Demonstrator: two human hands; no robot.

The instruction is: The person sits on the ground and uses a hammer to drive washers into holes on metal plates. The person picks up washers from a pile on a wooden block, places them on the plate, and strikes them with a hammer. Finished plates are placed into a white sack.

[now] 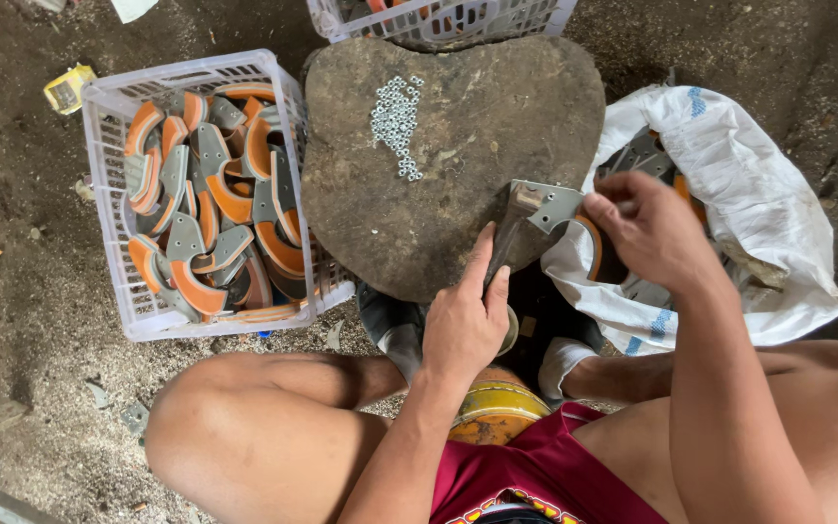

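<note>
Fingers of the right hand [647, 228] pinch a grey metal piece [553, 204]; left hand [466, 325] clenches a hammer [514, 228].

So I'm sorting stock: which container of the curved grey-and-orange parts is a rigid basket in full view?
The white plastic crate left of the stone block; the white sack is soft, and the other basket is cut off at the top.
</note>
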